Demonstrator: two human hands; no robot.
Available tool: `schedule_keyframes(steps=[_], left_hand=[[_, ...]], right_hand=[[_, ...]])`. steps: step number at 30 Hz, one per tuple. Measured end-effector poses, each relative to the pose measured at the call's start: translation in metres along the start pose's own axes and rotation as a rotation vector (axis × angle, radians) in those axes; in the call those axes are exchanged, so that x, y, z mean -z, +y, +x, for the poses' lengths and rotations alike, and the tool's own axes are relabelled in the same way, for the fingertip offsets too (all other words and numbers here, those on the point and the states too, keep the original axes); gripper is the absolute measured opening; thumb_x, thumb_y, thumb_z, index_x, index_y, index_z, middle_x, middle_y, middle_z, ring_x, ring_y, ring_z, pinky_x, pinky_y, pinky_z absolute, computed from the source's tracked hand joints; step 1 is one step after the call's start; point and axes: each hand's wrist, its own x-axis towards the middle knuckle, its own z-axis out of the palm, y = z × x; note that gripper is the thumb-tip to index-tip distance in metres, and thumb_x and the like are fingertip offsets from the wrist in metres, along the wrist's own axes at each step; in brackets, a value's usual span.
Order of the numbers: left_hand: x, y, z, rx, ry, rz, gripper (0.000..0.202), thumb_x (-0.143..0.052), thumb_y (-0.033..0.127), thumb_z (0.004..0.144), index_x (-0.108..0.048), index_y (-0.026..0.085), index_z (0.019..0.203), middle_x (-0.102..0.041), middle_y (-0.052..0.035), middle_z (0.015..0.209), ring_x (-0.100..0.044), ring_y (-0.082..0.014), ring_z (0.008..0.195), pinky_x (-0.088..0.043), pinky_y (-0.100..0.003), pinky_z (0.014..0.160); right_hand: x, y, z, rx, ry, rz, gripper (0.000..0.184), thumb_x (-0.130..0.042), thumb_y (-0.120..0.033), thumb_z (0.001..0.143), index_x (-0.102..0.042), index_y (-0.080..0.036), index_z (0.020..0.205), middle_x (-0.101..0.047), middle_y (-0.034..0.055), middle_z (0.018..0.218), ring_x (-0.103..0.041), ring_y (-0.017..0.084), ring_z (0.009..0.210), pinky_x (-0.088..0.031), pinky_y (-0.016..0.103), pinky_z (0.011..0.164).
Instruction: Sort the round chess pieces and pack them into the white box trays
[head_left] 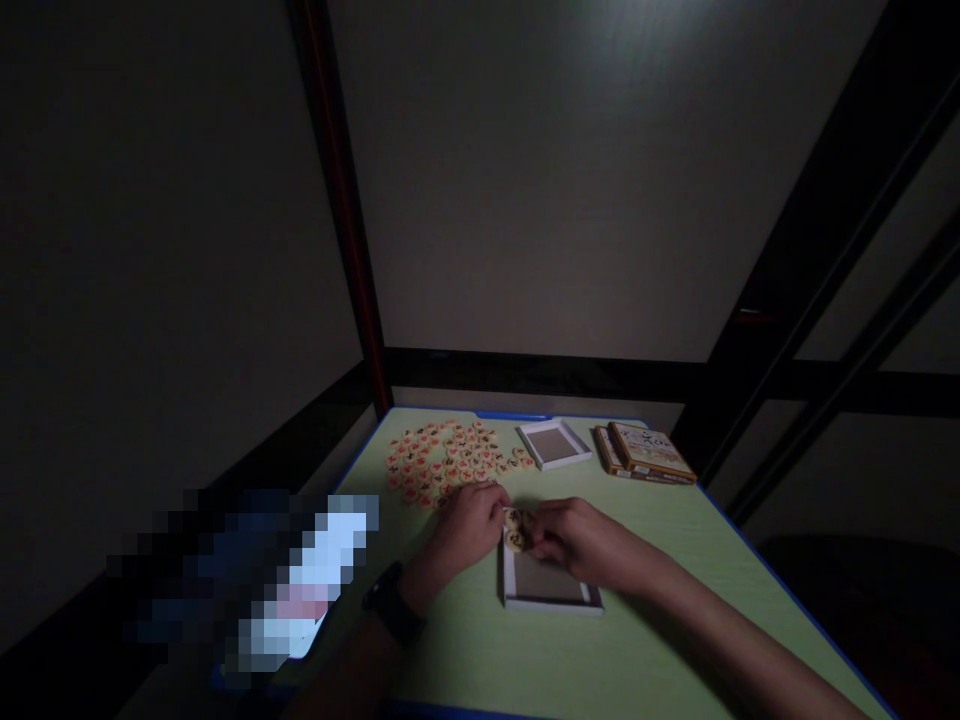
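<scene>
Round wooden Chinese chess pieces [515,540] lie in the far left corner of a shallow white cardboard box tray [551,606]. My left hand [472,524], with a dark watch on its wrist, curls its fingers at the tray's far left corner and grips the rim. Over the tray, my right hand [571,540] is closed, its fingertips on a Chinese chess piece beside the others. Part of that piece is hidden by the fingers. Many loose pieces with red and black characters [448,462] are spread flat on the table beyond my left hand.
A second shallow box tray [555,446] lies at the back of the green table [660,640]. Right of it, two printed boxes [651,452] overlap in a stack. A lit, blurred-out screen [311,580] is at the left table edge. Walls stand behind.
</scene>
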Motion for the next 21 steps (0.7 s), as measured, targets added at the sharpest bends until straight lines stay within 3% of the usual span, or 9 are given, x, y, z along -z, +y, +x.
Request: schedule_keyframes(steps=[3, 6, 8, 11, 16, 21], left_hand=[[0.002, 0.002, 0.0, -0.005, -0.007, -0.009, 0.026, -0.046, 0.01, 0.081, -0.071, 0.02, 0.083, -0.074, -0.0047, 0.089, -0.066, -0.0193, 0.088, -0.048, -0.03, 0.085], [0.005, 0.006, -0.003, -0.012, 0.008, 0.004, 0.02, -0.053, 0.014, 0.078, -0.07, 0.02, 0.089, -0.072, -0.0047, 0.094, -0.065, -0.02, 0.091, -0.048, -0.03, 0.086], [0.009, 0.01, -0.007, -0.035, -0.005, 0.046, 0.023, -0.06, 0.021, 0.075, -0.069, 0.022, 0.097, -0.07, -0.0051, 0.101, -0.064, -0.0222, 0.096, -0.048, -0.032, 0.087], [0.011, 0.017, -0.014, -0.084, -0.048, 0.11, 0.029, -0.065, 0.03, 0.076, -0.066, 0.023, 0.104, -0.066, -0.0064, 0.107, -0.062, -0.0248, 0.101, -0.048, -0.035, 0.088], [0.005, 0.021, -0.017, -0.053, -0.097, 0.158, 0.037, -0.067, 0.031, 0.074, -0.063, 0.024, 0.11, -0.063, -0.0061, 0.113, -0.061, -0.0245, 0.101, -0.049, -0.034, 0.086], [0.001, 0.019, -0.015, -0.045, -0.098, 0.162, 0.032, -0.063, 0.026, 0.076, -0.063, 0.023, 0.108, -0.061, -0.0071, 0.114, -0.06, -0.0241, 0.103, -0.049, -0.034, 0.087]], right_hand=[[0.004, 0.009, 0.001, -0.018, -0.05, 0.111, 0.022, -0.062, 0.005, 0.071, -0.07, -0.015, 0.075, -0.071, 0.0015, 0.076, -0.064, 0.013, 0.07, -0.043, 0.02, 0.066], [0.019, 0.017, -0.002, -0.103, 0.03, 0.163, 0.017, -0.062, -0.001, 0.075, -0.072, -0.014, 0.079, -0.072, 0.002, 0.074, -0.064, 0.013, 0.067, -0.043, 0.021, 0.062], [0.03, 0.021, -0.005, -0.168, 0.088, 0.115, 0.014, -0.062, -0.005, 0.077, -0.073, -0.013, 0.081, -0.072, 0.0026, 0.072, -0.064, 0.014, 0.064, -0.042, 0.022, 0.059], [0.037, 0.02, -0.008, -0.216, 0.048, -0.045, 0.018, -0.061, -0.004, 0.074, -0.074, -0.015, 0.08, -0.074, 0.0041, 0.074, -0.066, 0.016, 0.067, -0.041, 0.023, 0.061], [0.022, 0.008, -0.004, -0.284, -0.054, -0.387, 0.013, -0.064, -0.02, 0.08, -0.076, -0.017, 0.084, -0.077, 0.0135, 0.082, -0.071, 0.026, 0.076, -0.043, 0.03, 0.063], [0.009, 0.001, 0.001, -0.273, -0.107, -0.493, 0.018, -0.059, -0.026, 0.085, -0.075, -0.017, 0.087, -0.076, 0.0156, 0.086, -0.072, 0.028, 0.076, -0.045, 0.032, 0.064]])
